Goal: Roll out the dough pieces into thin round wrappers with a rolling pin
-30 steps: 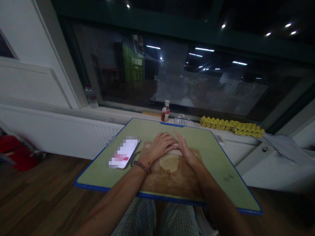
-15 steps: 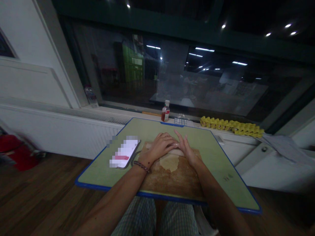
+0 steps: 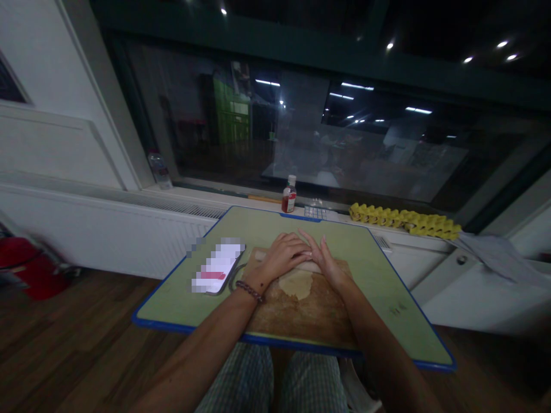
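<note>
Dough (image 3: 296,285) lies on the board (image 3: 301,321) on your desk (image 3: 398,275), already flat and thin where it shows, its near edge left ragged. Your left hand (image 3: 284,255) lies over the pin (image 3: 308,266) at its far side, fingers together; whether they grip, I cannot tell. Your right hand (image 3: 326,263) touches the pin, fingers spread apart.

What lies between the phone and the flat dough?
In the head view, from the phone: a dark loop, the left wrist with its bracelet, then a strip of board.
</note>
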The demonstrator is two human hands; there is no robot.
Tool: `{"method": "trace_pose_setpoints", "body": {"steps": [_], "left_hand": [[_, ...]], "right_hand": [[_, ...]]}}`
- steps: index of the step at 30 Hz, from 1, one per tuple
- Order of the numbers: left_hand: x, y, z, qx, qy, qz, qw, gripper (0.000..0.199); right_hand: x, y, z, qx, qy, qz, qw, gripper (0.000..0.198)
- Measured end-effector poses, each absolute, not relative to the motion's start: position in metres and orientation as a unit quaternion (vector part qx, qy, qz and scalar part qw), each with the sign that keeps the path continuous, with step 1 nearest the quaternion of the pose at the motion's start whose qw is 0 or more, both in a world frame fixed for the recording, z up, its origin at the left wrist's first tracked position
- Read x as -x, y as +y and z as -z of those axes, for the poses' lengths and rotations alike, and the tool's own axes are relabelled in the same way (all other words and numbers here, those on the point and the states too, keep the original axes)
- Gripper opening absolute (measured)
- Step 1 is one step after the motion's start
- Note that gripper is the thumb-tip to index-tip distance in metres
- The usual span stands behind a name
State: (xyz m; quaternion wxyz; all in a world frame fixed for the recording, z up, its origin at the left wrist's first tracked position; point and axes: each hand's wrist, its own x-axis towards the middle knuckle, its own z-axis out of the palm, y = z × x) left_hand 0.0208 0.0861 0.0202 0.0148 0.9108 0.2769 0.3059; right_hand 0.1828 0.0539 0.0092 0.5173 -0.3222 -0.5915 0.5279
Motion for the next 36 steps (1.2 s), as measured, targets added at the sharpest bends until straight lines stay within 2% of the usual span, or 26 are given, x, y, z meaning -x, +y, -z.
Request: {"method": "trace_pose_setpoints", "body": {"steps": [8, 14, 21, 27, 31, 36], "left_hand": [[-0.012, 0.086, -0.022, -0.910, 0.286, -0.301, -0.007, 0.028], [-0.007, 0.087, -0.022, -0.910, 0.279, -0.307, -0.009, 0.028], [0.001, 0.097, -0.015, -0.901, 0.325, -0.287, -0.017, 0.023], [0.001, 0.100, -0.008, -0.872, 0.407, -0.272, -0.030, 0.038], [0.000, 0.099, -0.005, -0.863, 0.441, -0.243, -0.041, 0.036], [0.000, 0.098, -0.002, -0.875, 0.441, -0.190, -0.056, 0.032]], "right_hand": [[-0.185, 0.049, -0.019, 0.340, -0.637, -0.531, 0.444, 0.074], [-0.190, 0.050, -0.020, 0.335, -0.611, -0.572, 0.433, 0.087], [-0.201, 0.053, -0.014, 0.398, -0.618, -0.542, 0.409, 0.085], [-0.197, 0.060, -0.011, 0.460, -0.612, -0.495, 0.411, 0.085], [-0.197, 0.051, -0.012, 0.527, -0.689, -0.349, 0.354, 0.078], [-0.201, 0.028, -0.012, 0.615, -0.773, -0.050, 0.148, 0.062]]}}
